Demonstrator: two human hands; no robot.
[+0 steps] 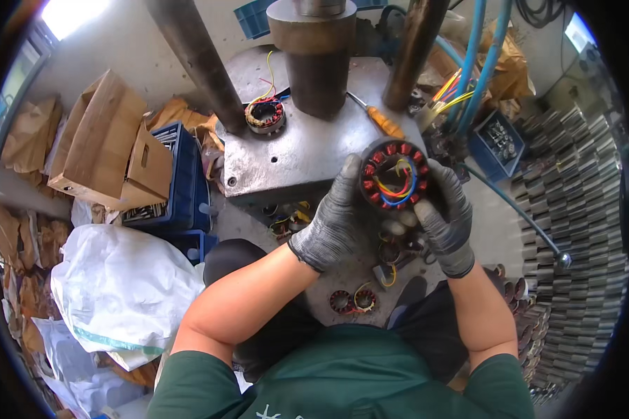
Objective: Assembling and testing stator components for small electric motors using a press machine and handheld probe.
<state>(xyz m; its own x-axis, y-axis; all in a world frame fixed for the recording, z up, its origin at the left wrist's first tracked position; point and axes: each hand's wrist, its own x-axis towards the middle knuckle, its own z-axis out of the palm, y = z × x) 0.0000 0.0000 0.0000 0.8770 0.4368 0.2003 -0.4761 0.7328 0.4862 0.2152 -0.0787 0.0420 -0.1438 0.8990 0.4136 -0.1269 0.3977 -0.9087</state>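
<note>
Between my gloved hands I hold up a motor stator, a dark ring with red copper windings inside and yellow, red and blue leads coiled in its middle. My left hand grips its left side, thumb upright along the rim. On the right side, my right hand closes round it, fingers at the lower edge. Behind it is a press with a metal bed plate and a thick ram. A second stator with a yellow lead rests on the plate's left. An orange-handled screwdriver lies at the back right.
Stacked metal cores rise along the right. Blue bins and a cardboard box stand left, above a white sack. A lever with a ball end reaches out at right. More stators lie on the floor.
</note>
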